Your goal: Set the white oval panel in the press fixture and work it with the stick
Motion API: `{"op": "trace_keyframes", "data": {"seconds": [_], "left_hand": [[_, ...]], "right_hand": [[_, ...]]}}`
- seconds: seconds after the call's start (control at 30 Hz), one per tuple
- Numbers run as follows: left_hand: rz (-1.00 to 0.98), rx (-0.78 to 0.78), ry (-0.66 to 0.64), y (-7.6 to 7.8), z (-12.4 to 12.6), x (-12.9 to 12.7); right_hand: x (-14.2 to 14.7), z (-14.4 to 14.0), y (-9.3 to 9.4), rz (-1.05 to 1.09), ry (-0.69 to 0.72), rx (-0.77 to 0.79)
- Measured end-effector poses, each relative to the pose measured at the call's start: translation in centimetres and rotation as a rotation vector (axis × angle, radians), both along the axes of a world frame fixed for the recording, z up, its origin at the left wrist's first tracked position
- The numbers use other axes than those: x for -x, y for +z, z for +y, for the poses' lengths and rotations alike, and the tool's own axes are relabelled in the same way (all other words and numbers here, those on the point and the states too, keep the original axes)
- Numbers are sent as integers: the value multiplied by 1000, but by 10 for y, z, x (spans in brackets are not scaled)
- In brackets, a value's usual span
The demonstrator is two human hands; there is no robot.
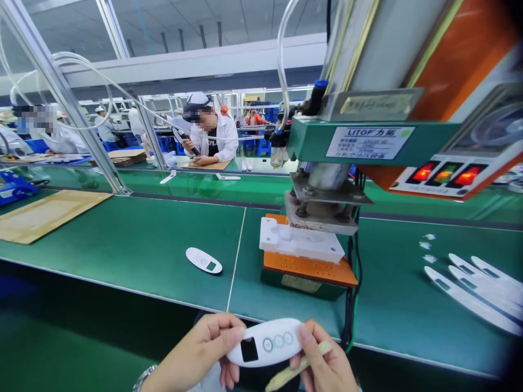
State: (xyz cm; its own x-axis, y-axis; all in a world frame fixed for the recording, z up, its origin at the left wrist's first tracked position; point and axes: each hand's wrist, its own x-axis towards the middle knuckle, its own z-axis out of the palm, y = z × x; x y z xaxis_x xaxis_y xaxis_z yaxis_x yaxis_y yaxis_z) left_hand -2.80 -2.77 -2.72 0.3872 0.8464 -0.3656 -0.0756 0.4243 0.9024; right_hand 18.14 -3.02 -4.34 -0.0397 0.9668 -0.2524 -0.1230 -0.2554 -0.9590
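A white oval control panel cover (267,344) with a dark square window and three round button marks is held up at the table's front edge. My left hand (212,345) grips its window end between thumb and fingers. My right hand (322,356) pinches the other end and also has a pale yellow stick (281,377) tucked in its fingers, pointing down to the left. A similar white oval cover (204,260) lies on the green table ahead, to the left of the press. Beneath the press head (321,212) sits a white fixture block (300,239).
An orange perforated base (306,267) supports the fixture, with black cables (352,294) beside it. Several white oval covers (469,294) lie at the right. Cardboard (49,215) lies at the left, near a metal post (77,103). A co-worker (212,130) sits across the line.
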Motion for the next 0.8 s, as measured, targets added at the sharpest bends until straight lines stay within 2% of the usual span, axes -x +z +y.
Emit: {"op": "trace_keyframes", "data": {"seconds": [0.07,0.13,0.5,0.8], "left_hand": [[-13,17,77,-8,-4,-5],[-9,29,110,-9,-5,-6],[58,-19,184,-3,5,0],[23,-49,218,0,15,5]], "right_hand": [[2,1,-6,12,-3,1],[3,2,-9,8,14,12],[7,-3,1,2,131,49],[5,-2,-7,-60,284,97]]}}
